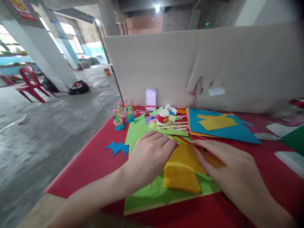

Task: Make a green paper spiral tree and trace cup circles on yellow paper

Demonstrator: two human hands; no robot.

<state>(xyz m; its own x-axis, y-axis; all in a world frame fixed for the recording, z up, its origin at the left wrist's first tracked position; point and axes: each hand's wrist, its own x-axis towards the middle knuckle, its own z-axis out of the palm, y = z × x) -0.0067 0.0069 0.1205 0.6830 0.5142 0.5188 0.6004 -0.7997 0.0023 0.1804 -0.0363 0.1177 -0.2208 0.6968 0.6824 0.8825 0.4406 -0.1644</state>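
Observation:
A sheet of yellow paper (184,155) is held up between my two hands. My left hand (152,153) is closed at the sheet's left edge, its fingertips curled out of sight. At the upper right edge, my right hand (225,163) pinches the paper between thumb and fingers. Just below lies a small stack of yellow paper squares (181,179), the top one marked with a drawn circle. Under them is a large green sheet (144,204). A thin red object (184,139) shows behind the held paper; its kind is unclear.
Small pink-and-green paper plants (118,122) stand on blue bases at the left, near blue paper cutouts (117,148). Behind my hands are a red-and-white cup (162,117), paper strips and an upright phone (151,99). Blue sheets (239,131) lie right, before a pale partition (161,66).

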